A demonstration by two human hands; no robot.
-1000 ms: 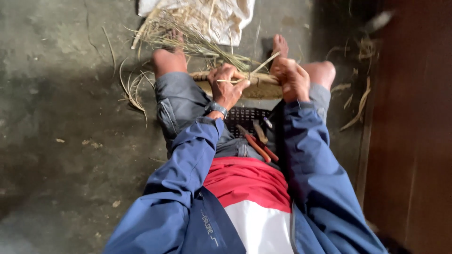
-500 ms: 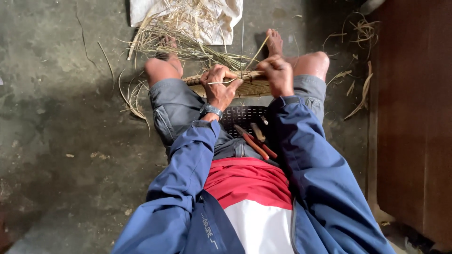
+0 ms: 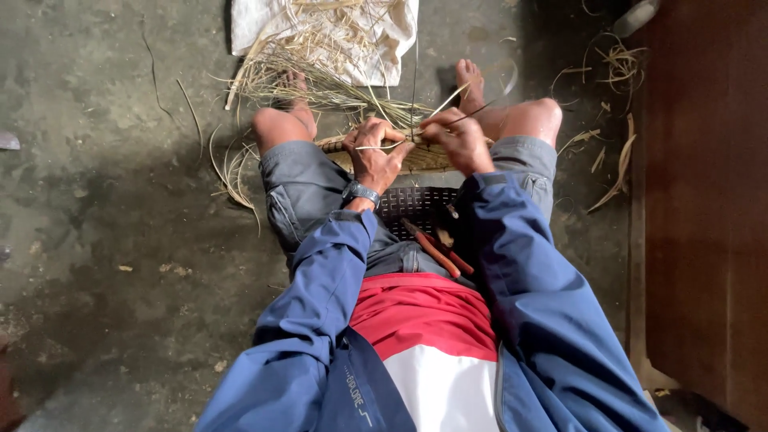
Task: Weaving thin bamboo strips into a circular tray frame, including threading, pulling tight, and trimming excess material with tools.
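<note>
Concrete floor (image 3: 104, 240), grey and stained, fills the left of the view, and loose pale dry grass stalks (image 3: 232, 168) are scattered on it beside the person's left knee. Farther up, a white cloth (image 3: 376, 48) is spread on the floor with a heap of straw-coloured fibres lying over it. Between the knees, a flat woven straw piece (image 3: 416, 156) of tan plaited strands is held across the lap, resting just above a dark perforated plastic seat (image 3: 416, 204). The left hand (image 3: 376, 156), a dark wristwatch (image 3: 360, 193) on its wrist, is closed over the near edge of the woven piece, the fingers curled around the rim and a thin pale strand pinched under the thumb. The right hand (image 3: 460, 140) is clenched on the rim just beside it, the fingers gripping a thin dark strand (image 3: 472, 112) that runs up and to the right. Orange-handled tools (image 3: 436, 250) are seen lying on the seat between the thighs, below the hands. At the far right, a dark brown wooden panel (image 3: 704, 200) is seen, with curled straw scraps (image 3: 616, 64) lying beside it.
</note>
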